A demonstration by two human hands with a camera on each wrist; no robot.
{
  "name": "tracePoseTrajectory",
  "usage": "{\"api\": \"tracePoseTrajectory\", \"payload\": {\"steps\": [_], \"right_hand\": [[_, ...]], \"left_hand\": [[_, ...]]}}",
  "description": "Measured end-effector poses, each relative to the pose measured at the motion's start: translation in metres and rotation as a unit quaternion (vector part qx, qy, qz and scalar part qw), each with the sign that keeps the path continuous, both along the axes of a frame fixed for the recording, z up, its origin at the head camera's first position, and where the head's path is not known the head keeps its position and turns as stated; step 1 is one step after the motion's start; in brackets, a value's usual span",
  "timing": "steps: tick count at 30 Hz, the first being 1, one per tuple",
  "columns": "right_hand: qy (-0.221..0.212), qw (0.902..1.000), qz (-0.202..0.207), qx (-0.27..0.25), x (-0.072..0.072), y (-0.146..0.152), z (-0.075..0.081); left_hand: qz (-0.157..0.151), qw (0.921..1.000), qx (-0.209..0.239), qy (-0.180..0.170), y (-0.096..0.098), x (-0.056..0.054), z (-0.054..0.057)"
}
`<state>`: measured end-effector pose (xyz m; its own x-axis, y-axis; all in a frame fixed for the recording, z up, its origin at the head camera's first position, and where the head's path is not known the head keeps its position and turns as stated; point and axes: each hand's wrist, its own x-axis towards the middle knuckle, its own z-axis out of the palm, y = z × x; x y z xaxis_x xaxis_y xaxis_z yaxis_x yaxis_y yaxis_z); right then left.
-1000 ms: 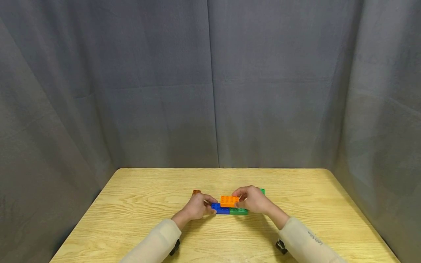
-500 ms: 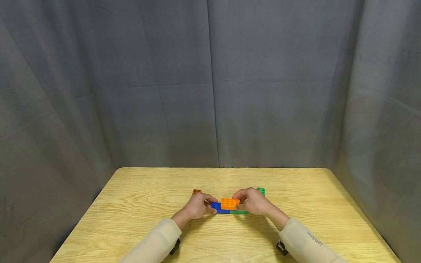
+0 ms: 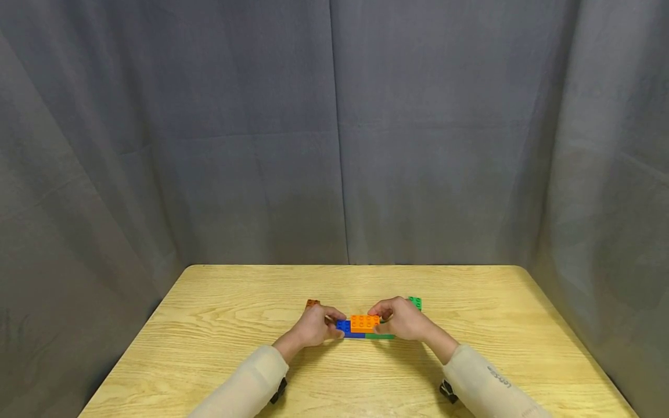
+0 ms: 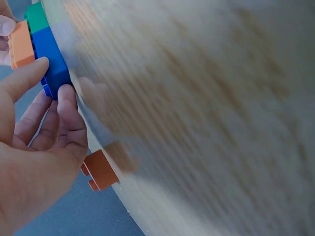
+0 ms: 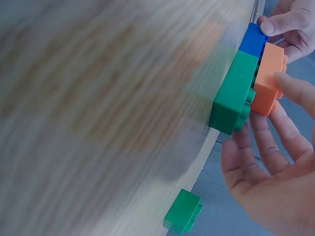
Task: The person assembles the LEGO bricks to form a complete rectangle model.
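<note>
Grey curtain [image 3: 235, 116] at the back & both sides; in front of it, a light wood-grain desk [image 3: 219, 331] w/ rounded far corners. From my end I see two bare hands at work approx. mid-desk.

L hand [image 3: 313, 326] is clamped on the blue brick [image 3: 343, 327], thumb & fingers pinching its L end. R hand [image 3: 407, 318] is clamped on the orange brick [image 3: 364, 323], thumb & fingers pinching its R end.

Blue lies on the desk, end to end w/ the long green brick [image 5: 234, 93], which is on its R. Orange is on top, straddling the join, studs up; can't tell from my feeds if it's pressed fully down. Studs at blue's L end are uncovered.

Small brown brick [image 4: 100, 169] sits just behind L hand, partly hidden in my head view. Small green brick [image 5: 182, 211] is beyond R hand, apart from the stack, also partly hidden there.

Cream sleeves [image 3: 245, 380] on both arms; R one has lettering, too small for me to read. Black wrist gear [image 3: 279, 392] shows by each cuff.
</note>
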<state>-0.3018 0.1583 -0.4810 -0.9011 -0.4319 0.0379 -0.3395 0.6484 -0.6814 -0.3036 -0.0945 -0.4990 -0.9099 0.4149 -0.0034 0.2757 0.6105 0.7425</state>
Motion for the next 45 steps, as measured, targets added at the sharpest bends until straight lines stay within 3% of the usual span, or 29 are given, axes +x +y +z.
{"api": "tracePoseTrajectory", "payload": {"steps": [10,21,45], "right_hand": [[0.003,1.0,0.006,-0.001,-0.001,0.0,0.001],[-0.015,0.9999,0.002,-0.008,-0.001,0.0,0.003],[-0.036,0.9992,0.004,-0.018,-0.004,0.0,0.001]], "left_hand": [[-0.007,0.9995,-0.008,0.029,0.006,0.001,0.009],[-0.02,0.9988,-0.014,0.043,0.013,0.0,0.008],[0.006,0.9996,-0.02,0.02,0.017,-0.005,0.01]]}}
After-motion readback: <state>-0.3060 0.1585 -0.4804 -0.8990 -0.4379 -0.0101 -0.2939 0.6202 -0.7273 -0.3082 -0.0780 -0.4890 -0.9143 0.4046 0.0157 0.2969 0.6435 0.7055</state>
